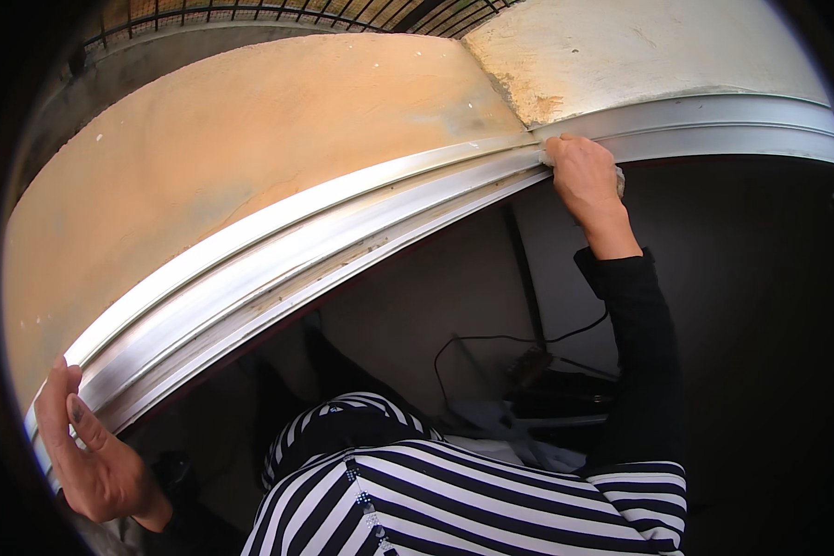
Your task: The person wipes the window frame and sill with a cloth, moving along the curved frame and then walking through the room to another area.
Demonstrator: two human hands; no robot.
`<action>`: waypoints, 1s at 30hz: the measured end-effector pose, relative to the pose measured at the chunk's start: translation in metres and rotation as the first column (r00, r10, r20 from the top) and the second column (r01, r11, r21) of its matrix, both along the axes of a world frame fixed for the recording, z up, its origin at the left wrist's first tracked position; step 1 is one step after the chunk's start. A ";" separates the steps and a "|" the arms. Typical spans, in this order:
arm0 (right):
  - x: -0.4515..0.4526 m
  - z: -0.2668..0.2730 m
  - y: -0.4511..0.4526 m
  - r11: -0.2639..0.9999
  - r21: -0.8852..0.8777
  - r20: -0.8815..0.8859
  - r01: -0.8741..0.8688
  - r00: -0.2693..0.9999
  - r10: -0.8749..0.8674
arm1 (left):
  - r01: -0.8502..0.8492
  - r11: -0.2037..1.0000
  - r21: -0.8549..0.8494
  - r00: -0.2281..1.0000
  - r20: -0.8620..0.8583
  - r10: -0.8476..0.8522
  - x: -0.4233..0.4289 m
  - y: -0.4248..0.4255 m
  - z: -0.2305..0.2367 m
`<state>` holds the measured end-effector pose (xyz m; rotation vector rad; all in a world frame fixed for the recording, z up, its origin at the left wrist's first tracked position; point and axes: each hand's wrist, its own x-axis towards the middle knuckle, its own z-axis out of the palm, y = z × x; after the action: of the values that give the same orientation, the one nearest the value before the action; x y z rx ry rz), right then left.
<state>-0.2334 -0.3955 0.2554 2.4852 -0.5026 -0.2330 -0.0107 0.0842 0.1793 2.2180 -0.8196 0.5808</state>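
My right hand [584,170] is closed around a crumpled pale cloth [620,182], pressed against the metal window frame track [320,247] near the corner where it meets the vertical part of the frame [723,128]. Only small bits of the cloth show at either side of the fist. At the far left end of the track my left hand [90,452] rests against the frame, its fingers apart and with nothing seen in it. Brown dirt lies in the grooves of the track.
Beyond the track lies an orange-tan plastered ledge [306,125], with a pale wall [653,62] at right and black metal railings [250,10] behind. Below, in shadow, a dark cable [486,338] hangs near dim, unclear objects.
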 end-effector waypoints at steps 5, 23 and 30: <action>0.002 0.021 -0.005 0.943 0.195 -0.176 0.270 0.955 -0.238 | 0.087 0.980 0.179 0.994 -0.079 -0.074 0.010 0.028 -0.008; 0.017 0.006 0.003 0.988 -0.077 -0.383 -0.133 0.919 0.094 | 0.219 0.975 -0.030 0.976 -0.008 -0.219 0.015 0.049 -0.029; 0.007 0.002 -0.004 0.992 0.058 -0.173 0.114 0.980 -0.102 | 0.274 0.961 -0.041 0.960 -0.038 -0.276 0.019 0.054 -0.028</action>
<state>-0.2264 -0.4000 0.2569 2.4774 -0.5666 -0.5087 0.0083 0.1380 0.1510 2.0301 -1.0640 0.4066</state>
